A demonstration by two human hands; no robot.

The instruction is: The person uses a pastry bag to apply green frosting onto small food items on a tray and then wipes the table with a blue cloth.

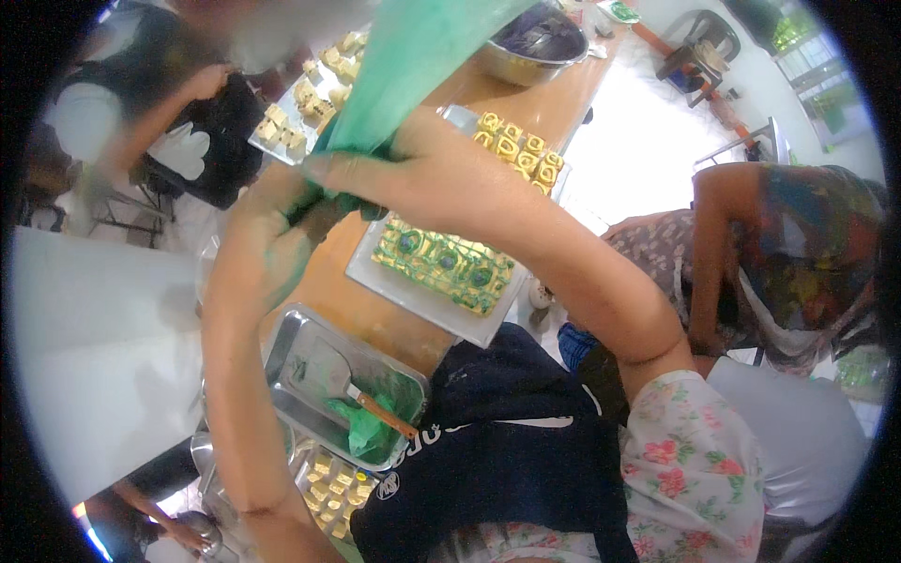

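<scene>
Green plastic: the piping bag (404, 80) has its long axis running far and slightly right from my hands, tip hidden. My left hand (267, 230) and right hand (394, 178) are both clamped round its gathered end. The green-netted cake (443, 266) lies near and right, closer to my right hand; my right forearm (572, 249) crosses between it and the small yellow cakes (521, 155). A metal pan (305, 352) sits near left.

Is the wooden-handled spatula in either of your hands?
No; the spatula lies in the metal pan, while the left hand and the right hand hold the green bag.
</scene>
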